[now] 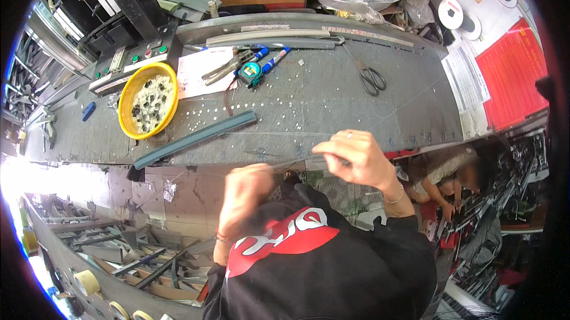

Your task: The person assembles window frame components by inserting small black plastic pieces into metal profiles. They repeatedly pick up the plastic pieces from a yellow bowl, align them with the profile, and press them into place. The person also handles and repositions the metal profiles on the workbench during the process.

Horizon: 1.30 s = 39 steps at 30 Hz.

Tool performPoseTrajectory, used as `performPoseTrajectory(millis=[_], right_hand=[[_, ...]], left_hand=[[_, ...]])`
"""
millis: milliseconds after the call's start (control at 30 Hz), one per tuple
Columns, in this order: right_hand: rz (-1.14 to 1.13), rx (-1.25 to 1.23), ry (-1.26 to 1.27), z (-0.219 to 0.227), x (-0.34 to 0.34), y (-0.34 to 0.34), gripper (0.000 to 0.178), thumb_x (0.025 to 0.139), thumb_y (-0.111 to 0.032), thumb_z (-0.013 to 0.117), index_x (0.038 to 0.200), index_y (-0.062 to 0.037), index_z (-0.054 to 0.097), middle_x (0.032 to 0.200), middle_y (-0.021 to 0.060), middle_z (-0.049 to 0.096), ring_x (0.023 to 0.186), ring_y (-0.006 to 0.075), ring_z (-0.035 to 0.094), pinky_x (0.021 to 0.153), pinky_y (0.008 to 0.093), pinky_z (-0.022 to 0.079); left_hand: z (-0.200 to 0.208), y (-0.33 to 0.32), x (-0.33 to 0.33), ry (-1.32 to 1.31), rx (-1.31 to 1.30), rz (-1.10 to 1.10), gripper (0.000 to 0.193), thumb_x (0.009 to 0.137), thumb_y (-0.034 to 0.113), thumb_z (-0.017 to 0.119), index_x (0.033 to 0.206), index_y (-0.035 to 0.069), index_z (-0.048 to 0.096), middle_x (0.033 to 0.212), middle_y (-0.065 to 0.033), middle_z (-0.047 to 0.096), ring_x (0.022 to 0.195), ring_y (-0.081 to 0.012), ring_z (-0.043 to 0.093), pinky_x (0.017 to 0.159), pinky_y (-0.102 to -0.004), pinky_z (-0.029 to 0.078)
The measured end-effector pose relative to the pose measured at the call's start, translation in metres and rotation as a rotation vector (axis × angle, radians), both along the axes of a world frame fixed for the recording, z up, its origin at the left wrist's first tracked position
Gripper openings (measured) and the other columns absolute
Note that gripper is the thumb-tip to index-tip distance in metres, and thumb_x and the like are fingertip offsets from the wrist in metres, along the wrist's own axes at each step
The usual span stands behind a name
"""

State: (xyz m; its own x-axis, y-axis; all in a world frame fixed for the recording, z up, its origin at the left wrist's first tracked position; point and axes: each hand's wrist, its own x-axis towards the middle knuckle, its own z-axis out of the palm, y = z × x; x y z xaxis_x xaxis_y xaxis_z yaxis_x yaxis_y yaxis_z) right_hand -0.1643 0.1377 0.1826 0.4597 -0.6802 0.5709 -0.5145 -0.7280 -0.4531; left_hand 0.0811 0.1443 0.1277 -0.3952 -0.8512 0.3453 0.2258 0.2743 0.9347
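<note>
Close to the bench's near edge, my right hand (359, 158) is closed in a pinch, and a thin pale thread (270, 134) runs to it. Lower and to the left, in front of my chest, my left hand (246, 192) is curled and smeared by motion, so its grip is unclear. A faint line stretches between the two hands. Left of them a grey-green profile bar (199, 139) lies slantwise on the bench, its lower end with dark bristles reaching past the near edge. The thread passes by the bar's right part.
A yellow basket (123, 109) of small white and black pieces stands left on the grey bench (297, 97). Pliers (228, 66), a tape measure (250, 72), blue markers (276, 60) and scissors (371, 79) lie farther back. A machine (133, 8) stands far left; another person (445, 183) crouches at right.
</note>
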Motion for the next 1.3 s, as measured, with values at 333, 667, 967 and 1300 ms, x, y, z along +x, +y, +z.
performPoseTrajectory(millis=[333,667,967,1300], right_hand=[[-0.385,-0.252,0.213,-0.056,-0.165,-0.076,0.007,0.081,-0.01,0.064,0.086,-0.0046,0.062,0.071,0.006,0.058,0.072,0.0227,0.057,0.069,0.0343,0.041],[-0.384,-0.18,0.275,-0.029,-0.261,-0.117,0.008,0.081,-0.009,0.065,0.085,-0.0024,0.063,0.078,0.0094,0.062,0.075,0.0278,0.056,0.073,0.0368,0.042],[-0.526,0.085,0.244,-0.035,-0.374,-0.132,0.016,0.094,-0.009,0.051,0.094,0.0014,0.062,0.094,0.0101,0.066,0.093,0.0223,0.06,0.085,0.0312,0.044],[-0.658,-0.12,0.711,-0.032,-0.351,-0.105,0.013,0.088,-0.008,0.053,0.093,-0.0063,0.066,0.091,0.0075,0.067,0.088,0.0224,0.061,0.092,0.0393,0.036]], left_hand=[[-0.052,-0.013,-0.023,0.307,0.078,0.634,0.051,0.099,0.042,0.04,0.06,0.011,0.027,0.059,0.0031,0.025,0.055,-0.0096,0.024,0.05,-0.0267,0.02],[-0.099,0.013,0.12,0.218,0.161,1.376,0.044,0.099,0.043,0.04,0.066,0.014,0.034,0.063,0.0058,0.027,0.052,-0.005,0.02,0.044,-0.0229,0.016],[-0.185,0.186,0.344,0.125,0.545,2.253,0.044,0.093,0.05,0.046,0.075,0.011,0.058,0.063,0.0017,0.049,0.055,-0.012,0.044,0.05,-0.0291,0.033],[-0.174,0.167,0.299,-1.857,0.599,1.714,0.041,0.089,0.038,0.053,0.112,0.005,0.061,0.103,-0.0177,0.064,0.098,-0.0338,0.058,0.088,-0.0429,0.045]])
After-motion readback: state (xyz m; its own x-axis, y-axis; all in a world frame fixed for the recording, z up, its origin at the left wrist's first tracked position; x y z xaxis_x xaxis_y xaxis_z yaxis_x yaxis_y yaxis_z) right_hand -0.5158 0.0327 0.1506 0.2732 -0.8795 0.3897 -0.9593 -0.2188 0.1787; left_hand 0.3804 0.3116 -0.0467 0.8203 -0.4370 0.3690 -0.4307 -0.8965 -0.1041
